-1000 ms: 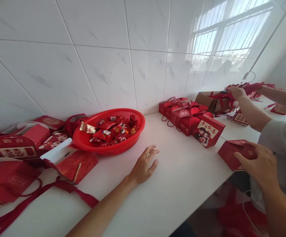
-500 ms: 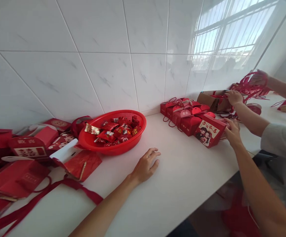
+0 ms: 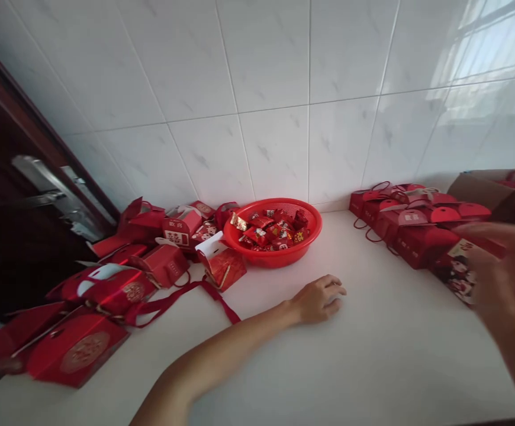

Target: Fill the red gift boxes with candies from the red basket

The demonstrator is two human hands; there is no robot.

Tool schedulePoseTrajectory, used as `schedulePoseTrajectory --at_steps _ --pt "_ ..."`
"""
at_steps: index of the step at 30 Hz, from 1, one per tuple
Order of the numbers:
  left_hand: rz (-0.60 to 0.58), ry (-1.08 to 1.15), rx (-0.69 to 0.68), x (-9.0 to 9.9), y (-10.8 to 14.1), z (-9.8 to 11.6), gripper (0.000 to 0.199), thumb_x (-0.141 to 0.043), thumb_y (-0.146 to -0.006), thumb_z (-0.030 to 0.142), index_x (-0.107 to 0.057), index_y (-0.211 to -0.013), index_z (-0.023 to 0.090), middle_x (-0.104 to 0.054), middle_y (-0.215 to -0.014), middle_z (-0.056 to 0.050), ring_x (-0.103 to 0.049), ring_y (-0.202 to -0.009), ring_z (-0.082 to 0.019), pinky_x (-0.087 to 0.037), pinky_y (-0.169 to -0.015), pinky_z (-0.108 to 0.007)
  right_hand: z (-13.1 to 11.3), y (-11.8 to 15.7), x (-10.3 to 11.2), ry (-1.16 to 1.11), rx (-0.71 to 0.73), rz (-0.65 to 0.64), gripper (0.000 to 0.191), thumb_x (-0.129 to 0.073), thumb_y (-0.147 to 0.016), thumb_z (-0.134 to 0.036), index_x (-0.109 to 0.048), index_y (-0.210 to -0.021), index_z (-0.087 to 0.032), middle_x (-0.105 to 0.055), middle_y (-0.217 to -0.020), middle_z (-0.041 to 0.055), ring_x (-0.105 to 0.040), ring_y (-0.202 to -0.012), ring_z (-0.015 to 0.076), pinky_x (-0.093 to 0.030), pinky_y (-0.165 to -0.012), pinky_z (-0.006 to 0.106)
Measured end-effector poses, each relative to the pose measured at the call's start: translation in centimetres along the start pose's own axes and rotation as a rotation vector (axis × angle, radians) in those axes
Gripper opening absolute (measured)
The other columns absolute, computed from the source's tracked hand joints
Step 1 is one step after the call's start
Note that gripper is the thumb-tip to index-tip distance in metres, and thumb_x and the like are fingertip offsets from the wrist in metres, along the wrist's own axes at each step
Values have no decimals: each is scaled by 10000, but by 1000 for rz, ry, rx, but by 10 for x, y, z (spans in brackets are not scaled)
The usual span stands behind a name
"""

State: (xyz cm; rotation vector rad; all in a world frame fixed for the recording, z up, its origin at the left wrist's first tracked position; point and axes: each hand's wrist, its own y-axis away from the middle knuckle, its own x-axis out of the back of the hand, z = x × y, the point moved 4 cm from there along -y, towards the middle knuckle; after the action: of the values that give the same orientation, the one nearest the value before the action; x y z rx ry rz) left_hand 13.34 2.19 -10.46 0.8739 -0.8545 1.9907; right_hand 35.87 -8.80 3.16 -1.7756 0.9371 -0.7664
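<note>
My left hand [image 3: 319,300] rests on the white table in front of a red plastic basket [image 3: 279,258], its fingers loosely bent and apart, holding nothing. In the basket lie several red-wrapped candies [image 3: 277,229] and a gold one. At the right edge my right hand [image 3: 508,275] is blurred by motion, its fingers apart and seemingly empty. It partly hides a red gift box [image 3: 459,275] with a printed cartoon couple. That box stands at the front of a group of closed red gift boxes [image 3: 421,239] with cord handles.
On the left lie more red gift boxes [image 3: 84,349], several with raised flaps, and a red ribbon [image 3: 169,303]. One box with a white flap [image 3: 224,269] touches the basket. A cardboard box [image 3: 479,192] stands back right. A dark door [image 3: 4,177] with a metal handle borders the left.
The view has swung left, bringing the door and more boxes in and leaving the other person's arms out. My right hand has come away from the couple-printed box, which stands with the group.
</note>
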Motion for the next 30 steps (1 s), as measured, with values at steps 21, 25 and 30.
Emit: schedulePoseTrajectory --at_steps 21,25,30 --pt "799 -362 737 279 213 -55 317 -550 -801 387 -719 -972 181 -744 -1129 -92 -697 -1024 -243 -533 -967 -358 -154 194 -121 -685 774 -1063 258 -545 -992 -267 -624 -1200 -136 -658 -1253 141 -570 -1225 234 -427 -1104 393" --pt "640 -568 986 290 234 -76 291 -534 -795 295 -730 -982 189 -738 -1178 -101 -693 -1057 -276 -517 -988 -382 -153 198 -123 -672 761 -1050 255 -534 -996 -259 -620 -1198 -129 -654 -1249 153 -560 -1229 240 -443 -1088 406" --pt "566 -717 1068 292 233 -82 314 -570 -781 237 -732 -1041 170 -698 -1255 -146 -623 -1194 -366 -467 -1046 -480 -151 202 -125 -658 766 -1049 261 -517 -1002 -259 -611 -1206 -127 -643 -1263 160 -551 -1234 249 -467 -1061 415"
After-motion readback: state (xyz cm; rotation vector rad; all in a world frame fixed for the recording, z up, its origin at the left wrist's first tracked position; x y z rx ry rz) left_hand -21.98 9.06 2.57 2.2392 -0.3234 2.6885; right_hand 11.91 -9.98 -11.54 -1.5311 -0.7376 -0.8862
